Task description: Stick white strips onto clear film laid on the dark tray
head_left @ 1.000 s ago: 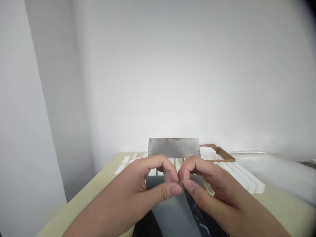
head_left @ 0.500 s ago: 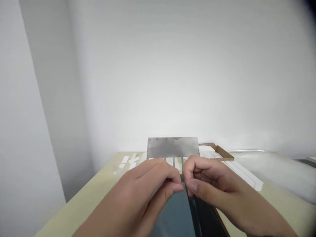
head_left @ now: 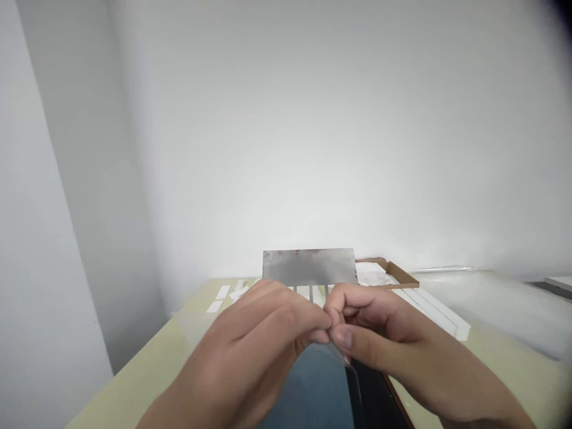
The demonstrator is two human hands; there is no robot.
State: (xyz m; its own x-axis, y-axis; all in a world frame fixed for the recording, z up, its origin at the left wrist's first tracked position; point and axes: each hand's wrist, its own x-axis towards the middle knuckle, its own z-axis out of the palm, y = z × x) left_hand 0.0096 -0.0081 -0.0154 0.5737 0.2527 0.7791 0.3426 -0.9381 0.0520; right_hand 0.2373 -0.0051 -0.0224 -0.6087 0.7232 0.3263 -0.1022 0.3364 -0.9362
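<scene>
Now we pinch the clear plastic film point(head_left: 347, 363) narrowly between the left hand point(head_left: 254, 339) and right hand point(head_left: 384, 328), and the next move calls for a steady grip.

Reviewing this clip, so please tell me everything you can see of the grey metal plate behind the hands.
The grey metal plate is a rectangular sheet with a dull, mottled surface and faint rust-brown marks along its top edge. It is at the far end of the pale yellow table; whether it lies flat or leans cannot be told. Narrow dark bars with white strips between them show below it. The left hand and right hand hide the rest, so any contact with them cannot be told.
</scene>
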